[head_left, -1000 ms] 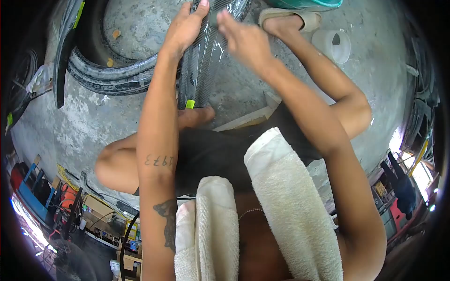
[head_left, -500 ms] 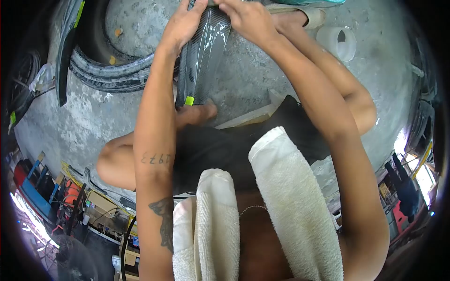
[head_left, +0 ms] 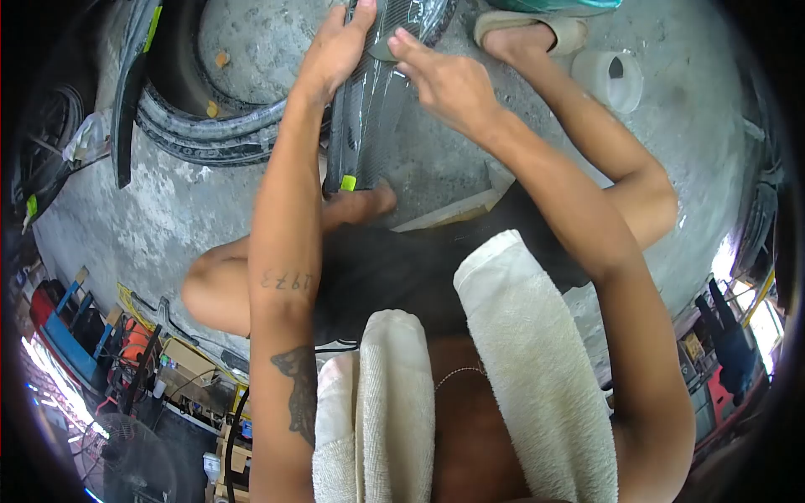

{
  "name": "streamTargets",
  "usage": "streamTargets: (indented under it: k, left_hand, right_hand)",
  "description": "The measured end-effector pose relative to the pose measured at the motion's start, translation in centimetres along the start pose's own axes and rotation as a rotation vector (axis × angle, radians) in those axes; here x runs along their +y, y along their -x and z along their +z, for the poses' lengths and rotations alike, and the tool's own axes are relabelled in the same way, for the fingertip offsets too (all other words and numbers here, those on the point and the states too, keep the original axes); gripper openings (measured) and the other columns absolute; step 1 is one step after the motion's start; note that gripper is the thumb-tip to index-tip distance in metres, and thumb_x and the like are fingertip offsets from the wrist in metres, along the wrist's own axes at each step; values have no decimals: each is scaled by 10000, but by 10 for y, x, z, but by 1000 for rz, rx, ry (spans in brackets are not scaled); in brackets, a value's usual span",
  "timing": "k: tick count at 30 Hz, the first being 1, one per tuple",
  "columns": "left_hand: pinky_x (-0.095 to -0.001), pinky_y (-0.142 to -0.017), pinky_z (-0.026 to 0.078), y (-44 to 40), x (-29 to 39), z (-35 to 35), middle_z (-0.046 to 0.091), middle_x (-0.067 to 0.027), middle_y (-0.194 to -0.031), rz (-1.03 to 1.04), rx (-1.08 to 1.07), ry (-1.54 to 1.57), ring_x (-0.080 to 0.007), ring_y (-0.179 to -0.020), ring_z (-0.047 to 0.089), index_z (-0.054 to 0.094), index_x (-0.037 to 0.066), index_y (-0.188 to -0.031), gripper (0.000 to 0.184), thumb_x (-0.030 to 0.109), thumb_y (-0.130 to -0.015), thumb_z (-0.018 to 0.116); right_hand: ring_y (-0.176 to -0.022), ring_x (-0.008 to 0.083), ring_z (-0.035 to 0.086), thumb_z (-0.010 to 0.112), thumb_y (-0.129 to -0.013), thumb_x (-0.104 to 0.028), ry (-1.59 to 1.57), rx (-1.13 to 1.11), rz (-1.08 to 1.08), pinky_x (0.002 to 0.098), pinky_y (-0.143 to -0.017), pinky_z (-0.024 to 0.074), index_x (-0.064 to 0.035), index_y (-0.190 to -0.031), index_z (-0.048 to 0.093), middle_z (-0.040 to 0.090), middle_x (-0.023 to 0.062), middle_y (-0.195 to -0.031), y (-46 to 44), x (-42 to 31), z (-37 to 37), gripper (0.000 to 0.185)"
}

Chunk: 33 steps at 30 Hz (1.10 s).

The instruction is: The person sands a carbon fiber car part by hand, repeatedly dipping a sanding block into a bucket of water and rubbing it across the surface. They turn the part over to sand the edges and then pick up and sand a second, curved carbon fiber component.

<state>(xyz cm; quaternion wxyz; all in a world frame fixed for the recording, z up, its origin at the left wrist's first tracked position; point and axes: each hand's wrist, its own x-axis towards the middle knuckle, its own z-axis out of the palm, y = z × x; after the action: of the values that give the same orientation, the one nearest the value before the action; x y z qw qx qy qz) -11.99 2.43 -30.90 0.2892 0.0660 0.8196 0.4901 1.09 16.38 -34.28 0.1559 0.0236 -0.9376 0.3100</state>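
A long dark panel with a woven pattern and a glossy clear film (head_left: 365,109) lies between my feet, a yellow-green tape piece (head_left: 348,182) at its near end. My left hand (head_left: 337,50) rests on the panel's left side, thumb and fingers apart, with nothing held. Between the pinched fingers of my right hand (head_left: 449,84) is a small flat grey-green scraper (head_left: 382,52), its edge against the film. The panel's far end runs out of view at the top.
A tyre (head_left: 210,134) lies at the upper left beside a dark curved strip with green tape (head_left: 130,101). At the upper right are a white plastic ring (head_left: 625,84) and a teal container (head_left: 570,4). Another person (head_left: 728,344) stands at the far right.
My right hand has come back toward me along the panel with the scraper, from the top edge of the view. My left hand has shifted slightly and stays on the panel.
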Motion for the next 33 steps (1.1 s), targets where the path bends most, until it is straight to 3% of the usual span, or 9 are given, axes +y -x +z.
streamTargets:
  k: [4, 11, 13, 17, 21, 24, 27, 31, 33]
  left_hand:
    - [-400, -1165, 330, -13, -30, 7, 491, -241, -1500, -9, 52, -46, -334, -1419, 444, 447, 2, -1498, 767, 608, -1027, 460]
    - [-401, -1069, 432, -6, -21, 1, 627, -250, -1321, 3, 0, 13, -325, -1243, 594, 541, -31, -1387, 712, 587, -1040, 465]
    - [-388, -1066, 430, -1, -13, 0, 634, -240, -1311, -40, -45, 30, -322, -1222, 604, 556, -28, -1364, 703, 589, -1036, 475]
    - [-406, -1021, 460, -1, -22, -5, 668, -258, -1228, -2, 25, -69, -338, -1155, 642, 593, -42, -1293, 683, 578, -1017, 520]
    - [-438, -927, 506, 7, -21, -12, 703, -281, -1093, 92, 196, -310, -396, -1043, 687, 631, -59, -1189, 609, 512, -978, 621]
    - [-474, -874, 516, 17, -4, -2, 695, -313, -1029, 84, 255, -461, -468, -996, 675, 636, -64, -1141, 524, 431, -969, 648]
    - [-521, -832, 501, 13, -8, -5, 678, -331, -950, 160, 322, -568, -516, -949, 647, 633, -60, -1043, 454, 389, -981, 624]
    - [-556, -763, 472, 34, -23, -32, 654, -324, -851, 233, 367, -628, -520, -858, 634, 613, -41, -925, 407, 357, -1007, 589]
    - [-537, -733, 477, 47, -33, -57, 646, -316, -823, 190, 313, -644, -506, -804, 632, 616, -32, -925, 393, 352, -1009, 589]
  right_hand:
    - [-918, 401, 684, 566, -991, -221, 94, -237, 395, 521, -794, 538, -64, -1123, 722, 701, 246, -1003, -59, 15, -16, 258]
    - [-695, 413, 709, 569, -1010, -325, -8, 92, 72, 551, -657, 577, -219, -1254, 653, 735, 191, -839, -5, 8, 11, 279]
    - [-808, 413, 719, 569, -1015, -318, 15, -101, 307, 524, -700, 586, -232, -1269, 664, 745, 192, -994, -38, 18, -1, 285]
    - [-881, 403, 683, 548, -992, -217, -166, -5, 194, 494, -781, 528, -39, -1035, 732, 701, 247, -947, -107, 77, -42, 260]
    - [-911, 241, 698, 547, -1012, -254, -193, 196, 448, 402, -758, 532, -45, -983, 730, 738, 124, -958, -129, 166, -104, 279]
    - [-895, 181, 670, 553, -1032, -296, -869, 440, 676, 338, -756, 540, -112, -1080, 740, 727, 33, -1009, -129, 189, -143, 266]
    - [-873, 140, 642, 549, -1047, -312, -1022, 257, 814, 292, -768, 540, -130, -1182, 723, 710, 2, -1058, -135, 224, -155, 285]
    - [-623, 144, 621, 624, -968, -162, -597, -171, 848, 283, -499, 479, -160, -1245, 738, 721, 70, -881, -128, 310, -115, 300]
    - [-736, 198, 688, 678, -918, -280, -128, -324, 811, 345, -607, 543, -115, -1198, 760, 740, 118, -862, -131, 306, -104, 335]
